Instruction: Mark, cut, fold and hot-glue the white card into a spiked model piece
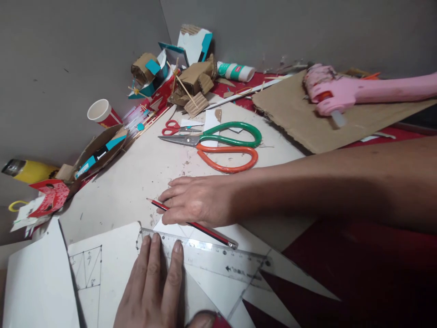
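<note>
The left hand (153,287) lies flat, fingers spread and gripping nothing, pressing down on the near end of a clear plastic set square (208,259), which rests on a sheet of white card (112,255) with pencilled triangles and small figures drawn on it. Printing on the set square shows only an arrow and a few small characters too blurred to read. The right hand (194,200) reaches across from the right, palm down, with a red and black striped pencil (194,224) lying under its fingers; whether the fingers actually pinch the pencil cannot be told. The pencil's point sits just left of the fingertips, its metal-capped end beside the set square's upper edge. Beyond the hands lie large scissors with one green and one orange handle (225,146) and small red-handled scissors (175,128). Farther back are a white glue stick with a green and red label (235,71), unreadable, a pink hot glue gun (332,93) on brown corrugated cardboard (307,123), and a red paper cup (102,114).
</note>
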The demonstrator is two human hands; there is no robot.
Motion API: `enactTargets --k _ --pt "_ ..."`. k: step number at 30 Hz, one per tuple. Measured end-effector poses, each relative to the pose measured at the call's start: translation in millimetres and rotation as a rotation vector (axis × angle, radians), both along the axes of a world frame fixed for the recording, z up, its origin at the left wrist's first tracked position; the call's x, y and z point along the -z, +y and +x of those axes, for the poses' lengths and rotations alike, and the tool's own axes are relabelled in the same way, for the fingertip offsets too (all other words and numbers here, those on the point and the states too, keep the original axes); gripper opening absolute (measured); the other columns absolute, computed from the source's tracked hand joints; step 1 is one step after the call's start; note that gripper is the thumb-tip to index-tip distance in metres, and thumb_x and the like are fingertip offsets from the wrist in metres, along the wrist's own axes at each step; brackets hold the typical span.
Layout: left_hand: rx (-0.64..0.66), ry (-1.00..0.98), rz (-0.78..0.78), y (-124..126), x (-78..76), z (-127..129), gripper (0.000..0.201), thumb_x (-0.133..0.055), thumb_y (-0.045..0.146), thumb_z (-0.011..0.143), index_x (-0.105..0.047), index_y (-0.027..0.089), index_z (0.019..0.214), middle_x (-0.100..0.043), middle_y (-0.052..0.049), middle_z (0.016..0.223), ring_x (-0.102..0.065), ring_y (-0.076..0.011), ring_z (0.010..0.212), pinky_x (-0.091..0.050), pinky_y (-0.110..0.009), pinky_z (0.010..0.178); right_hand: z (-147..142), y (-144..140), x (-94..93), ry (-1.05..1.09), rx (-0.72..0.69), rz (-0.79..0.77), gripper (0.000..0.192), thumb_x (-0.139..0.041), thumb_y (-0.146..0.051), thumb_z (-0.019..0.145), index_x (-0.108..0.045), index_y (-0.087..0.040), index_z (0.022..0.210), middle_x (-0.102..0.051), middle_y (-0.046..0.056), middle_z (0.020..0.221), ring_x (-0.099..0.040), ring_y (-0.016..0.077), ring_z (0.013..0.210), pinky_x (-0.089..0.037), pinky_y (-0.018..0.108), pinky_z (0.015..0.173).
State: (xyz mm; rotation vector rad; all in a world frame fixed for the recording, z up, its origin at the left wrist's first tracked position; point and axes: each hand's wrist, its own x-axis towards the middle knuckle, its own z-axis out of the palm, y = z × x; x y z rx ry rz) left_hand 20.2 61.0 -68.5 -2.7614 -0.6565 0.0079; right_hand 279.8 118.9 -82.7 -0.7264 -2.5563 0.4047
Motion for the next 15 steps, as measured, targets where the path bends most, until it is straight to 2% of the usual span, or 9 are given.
enactTargets --k 6,15 --pt "0.009 0.004 -0.021 0.2 -2.7 0.0 0.086 -0.041 0.064 0.09 -0.019 0.01 0.153 -0.041 -0.027 0.145 -0.033 -0.0421 0.139 -0.046 -0.05 0.1 0.2 1.4 -1.9 -0.101 -0.036 0.019 0.027 -0.046 -0.008 0.093 -0.06 -0.014 0.116 -0.067 0.012 0.115 -0.051 0.0259 0.117 -0.034 0.04 0.094" --pt "-0.004 0.064 -0.052 -2.9 -8.4 1.9 0.087 -0.047 0.059 0.09 -0.015 0.007 0.154 -0.037 -0.032 0.145 -0.03 -0.0461 0.139 -0.047 -0.053 0.097 0.3 -0.7 -7.4 -0.156 -0.026 -0.008 0.029 -0.045 -0.007 0.094 -0.059 -0.015 0.117 -0.067 0.011 0.114 -0.05 0.0246 0.117 -0.034 0.039 0.094"
